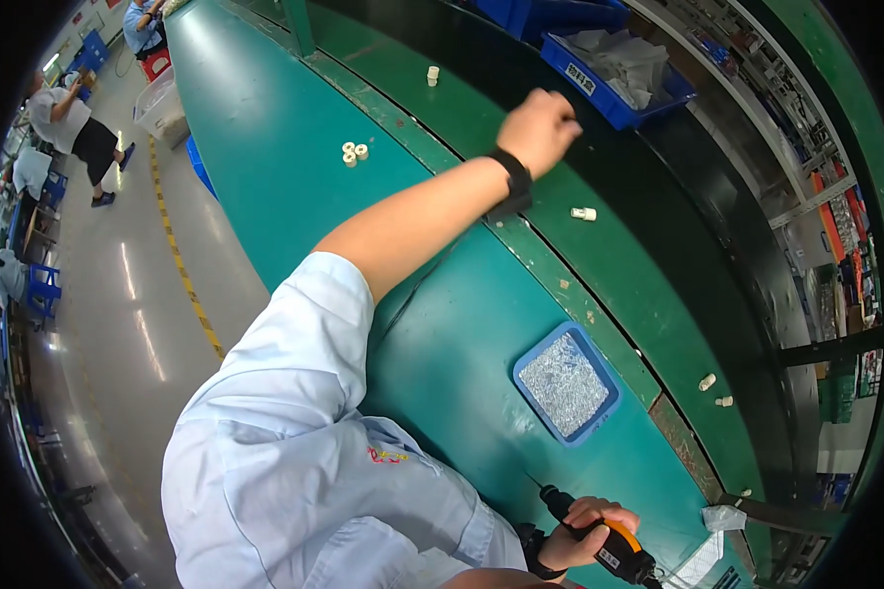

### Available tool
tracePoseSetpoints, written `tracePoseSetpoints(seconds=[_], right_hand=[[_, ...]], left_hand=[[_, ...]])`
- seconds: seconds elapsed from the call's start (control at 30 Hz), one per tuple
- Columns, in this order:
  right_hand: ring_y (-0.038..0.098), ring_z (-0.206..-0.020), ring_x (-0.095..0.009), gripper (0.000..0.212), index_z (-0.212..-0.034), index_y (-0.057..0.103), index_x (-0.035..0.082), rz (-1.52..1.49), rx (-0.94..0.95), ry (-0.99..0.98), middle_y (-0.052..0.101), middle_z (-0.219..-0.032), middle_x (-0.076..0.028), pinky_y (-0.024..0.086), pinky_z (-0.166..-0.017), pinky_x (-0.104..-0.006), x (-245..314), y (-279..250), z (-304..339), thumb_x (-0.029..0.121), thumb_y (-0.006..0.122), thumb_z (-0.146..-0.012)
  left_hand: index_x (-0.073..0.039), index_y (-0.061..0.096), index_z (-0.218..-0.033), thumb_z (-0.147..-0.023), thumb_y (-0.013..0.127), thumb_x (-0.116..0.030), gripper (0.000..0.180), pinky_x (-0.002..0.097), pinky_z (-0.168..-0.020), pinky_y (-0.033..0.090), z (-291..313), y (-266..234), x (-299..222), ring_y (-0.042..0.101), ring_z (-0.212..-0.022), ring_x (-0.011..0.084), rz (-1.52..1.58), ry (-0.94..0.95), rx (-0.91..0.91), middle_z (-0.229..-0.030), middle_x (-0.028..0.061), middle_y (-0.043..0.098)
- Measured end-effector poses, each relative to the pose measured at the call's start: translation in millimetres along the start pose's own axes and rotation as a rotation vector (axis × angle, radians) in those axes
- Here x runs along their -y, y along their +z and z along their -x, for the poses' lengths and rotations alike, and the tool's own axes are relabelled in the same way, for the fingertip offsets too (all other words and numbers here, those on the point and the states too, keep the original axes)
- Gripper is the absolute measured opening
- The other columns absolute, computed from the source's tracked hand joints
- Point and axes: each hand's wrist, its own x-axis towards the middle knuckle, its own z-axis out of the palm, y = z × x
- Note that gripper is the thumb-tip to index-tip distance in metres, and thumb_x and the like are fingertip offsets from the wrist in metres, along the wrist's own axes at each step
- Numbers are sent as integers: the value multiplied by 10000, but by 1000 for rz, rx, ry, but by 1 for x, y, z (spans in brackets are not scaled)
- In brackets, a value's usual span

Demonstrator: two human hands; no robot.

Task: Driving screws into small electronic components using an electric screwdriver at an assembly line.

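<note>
My left hand [540, 128], arm stretched far forward, is over the dark belt beyond the green bench. Its fingers are curled in, and what they hold, if anything, is hidden. A small white cylindrical part [583, 214] lies on the green strip to the right of that hand; another [432, 76] stands to its left. Near the bench's front, my right hand [594, 530] is wrapped round a black and orange electric screwdriver [558, 502], its thin bit pointing up and left. Beyond the screwdriver sits a blue tray [599, 420] full of small silvery pieces, perhaps screws.
Three cream ring-ended parts [351, 157] stand together on the green bench [265, 128]. A blue bin [609, 103] of clear plastic bags is past the belt. More small white parts [707, 382] lie farther right. Another person [74, 128] walks in the aisle at left.
</note>
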Motion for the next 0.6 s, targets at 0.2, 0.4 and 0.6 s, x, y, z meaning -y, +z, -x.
tracePoseSetpoints(seconds=[0.2, 0.4, 0.6], right_hand=[[399, -451, -137, 242, -877, 465, 15, 73, 20, -47, 434, -572, -52, 334, -411, -252, 15, 19, -13, 252, 515, -887], [434, -503, -187, 203, -857, 460, 39, -37, 89, -40, 448, -574, -79, 402, -500, -325, 9, 6, -9, 212, 565, -873], [445, -516, -189, 187, -836, 462, 40, -56, -37, 37, 465, -586, -95, 412, -520, -333, 26, 28, -8, 194, 559, -876]], left_hand=[[-59, 562, -1024, -737, 702, -221, 358, 395, -799, 484, -55, -57, 125, 564, -910, 357, -339, -375, -436, -1097, 190, 477], [-203, 676, -974, -716, 690, -256, 263, 384, -856, 483, -59, -67, 223, 593, -980, 271, -448, -446, 96, -1034, 99, 629], [-119, 672, -804, -622, 762, -116, 202, 379, -727, 519, -50, -53, 213, 639, -802, 302, -146, -547, -78, -815, 130, 659]])
